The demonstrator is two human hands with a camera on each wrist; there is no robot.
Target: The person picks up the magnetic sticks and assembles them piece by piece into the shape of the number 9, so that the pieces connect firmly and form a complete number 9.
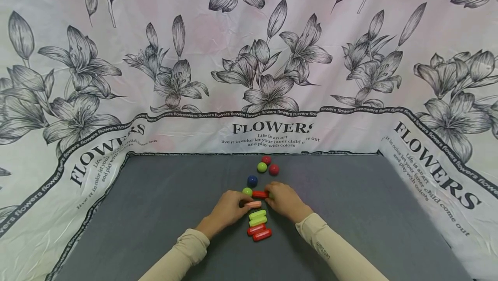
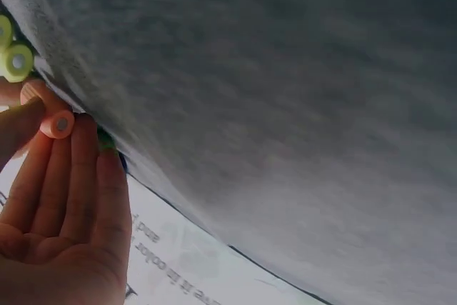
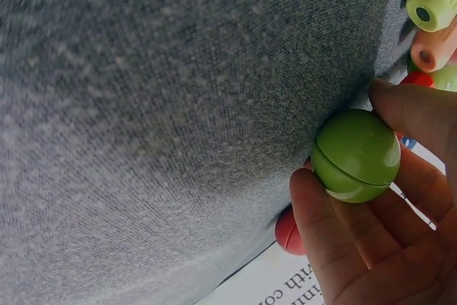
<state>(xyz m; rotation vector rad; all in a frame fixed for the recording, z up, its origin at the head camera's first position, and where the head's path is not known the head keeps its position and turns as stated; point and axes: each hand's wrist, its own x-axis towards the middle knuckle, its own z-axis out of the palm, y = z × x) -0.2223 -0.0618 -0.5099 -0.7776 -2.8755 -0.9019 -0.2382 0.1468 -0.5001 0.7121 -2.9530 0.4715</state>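
My left hand (image 1: pixel 229 206) pinches a salmon-orange magnetic rod (image 1: pixel 254 204) between thumb and fingers; a round magnet shows in the rod's end (image 2: pixel 61 125). A second orange piece (image 2: pixel 41 93) appears beside it in the left wrist view. My right hand (image 1: pixel 287 201) holds a glossy green ball (image 3: pixel 355 156) between thumb and fingers. In the head view this ball is mostly hidden, at the right end of a red rod (image 1: pixel 260 194). Another green ball (image 1: pixel 247 191) sits at that rod's left end, close to my left fingers.
Nearer on the grey table (image 1: pixel 155 216) lie two yellow-green rods (image 1: pixel 258 218) and two red rods (image 1: pixel 260 232). Beyond the hands are a blue ball (image 1: pixel 252 180), a green ball (image 1: pixel 262 167) and two red balls (image 1: pixel 274 169). A flower-printed cloth (image 1: pixel 268 132) hangs behind.
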